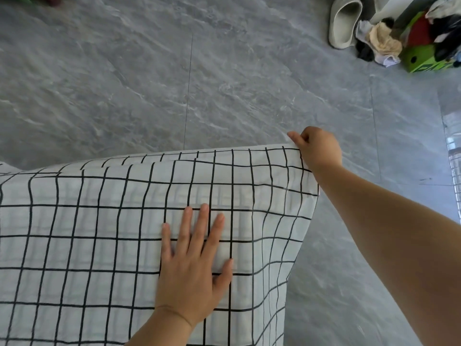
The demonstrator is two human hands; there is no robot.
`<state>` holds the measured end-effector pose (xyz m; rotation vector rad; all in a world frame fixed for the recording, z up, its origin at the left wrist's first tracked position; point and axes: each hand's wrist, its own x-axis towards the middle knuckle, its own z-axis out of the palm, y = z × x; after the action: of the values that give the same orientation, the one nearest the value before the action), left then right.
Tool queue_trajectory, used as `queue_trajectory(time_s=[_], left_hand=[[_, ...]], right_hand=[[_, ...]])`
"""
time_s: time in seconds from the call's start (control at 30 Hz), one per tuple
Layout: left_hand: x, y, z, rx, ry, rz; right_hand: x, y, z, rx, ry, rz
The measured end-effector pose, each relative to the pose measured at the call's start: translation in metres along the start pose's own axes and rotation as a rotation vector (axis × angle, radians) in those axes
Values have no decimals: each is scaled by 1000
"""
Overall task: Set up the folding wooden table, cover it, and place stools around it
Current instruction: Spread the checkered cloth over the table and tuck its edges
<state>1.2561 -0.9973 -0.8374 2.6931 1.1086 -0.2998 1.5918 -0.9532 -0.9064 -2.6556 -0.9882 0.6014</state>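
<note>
- Nearest the head camera, my left hand lies flat on the checked cloth, fingers spread and gripping nothing; I judge it pins the fabric so it will not slide
- Farther out, my right hand pinches the cloth's far right corner, fingers closed on the hem, probably to draw it square over the edge
- Covered by the cloth, the folding table itself is hidden; the fabric hangs down its right side
- Beyond, on the grey floor, sit a slipper and a green box; no stools are in view
</note>
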Motion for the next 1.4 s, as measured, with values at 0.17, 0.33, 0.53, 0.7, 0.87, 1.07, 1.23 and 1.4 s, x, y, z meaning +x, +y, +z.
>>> queue_trajectory(time_s=[0.17,0.33,0.53,0.7,0.87,1.07,1.23,1.4], left_hand=[[1,-1,0,4,-3,-5],[1,0,-1,-1,-5,0],[0,0,-1,3,-25,-10],[1,1,-1,11,-17,-8],[0,0,0,14,-20,-7],[0,1,0,27,-16,-8],[-1,0,2,41,4,-9],[-1,1,4,48,40,-2]], right_hand=[[-17,-5,11,255,204,39],[-101,-8,18,628,258,169],[-152,3,56,874,-242,674],[-155,-1,62,972,-15,606],[-141,9,50,934,130,549],[-127,15,50,916,147,612],[-138,-8,39,809,286,518],[-171,-59,14,689,-49,-499]])
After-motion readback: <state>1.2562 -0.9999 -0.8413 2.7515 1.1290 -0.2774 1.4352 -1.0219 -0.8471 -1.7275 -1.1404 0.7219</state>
